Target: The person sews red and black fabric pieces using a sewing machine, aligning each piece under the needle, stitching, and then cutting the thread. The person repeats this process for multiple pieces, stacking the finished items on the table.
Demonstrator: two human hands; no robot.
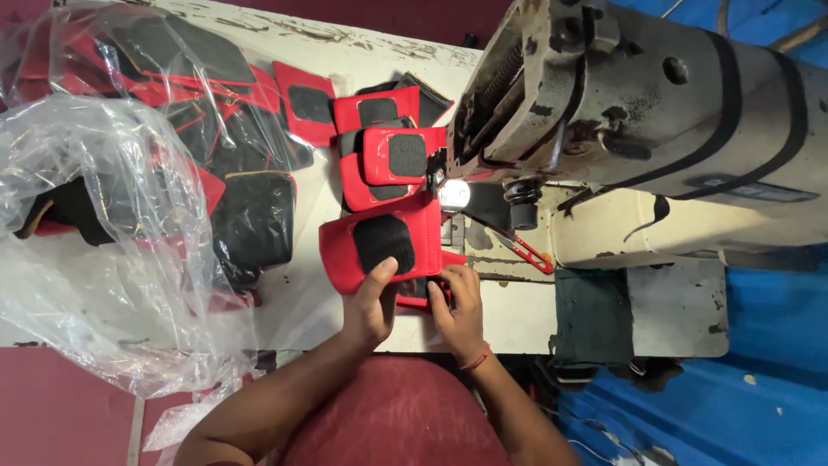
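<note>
At the centre of the frame, on the tabletop (517,319), lay a red fabric piece (384,246) with a black mesh patch, flat beside the sewing machine (638,112). The left hand (371,302) pressed it down with fingers spread; the right hand (457,306) pinched its lower edge, probably aligning it

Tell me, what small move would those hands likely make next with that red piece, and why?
Probably slide the red piece rightward under the sewing machine's needle. The left hand presses flat on its black patch, the right hand pinches its lower edge, and it lies just left of the needle, not yet beneath it.
</note>
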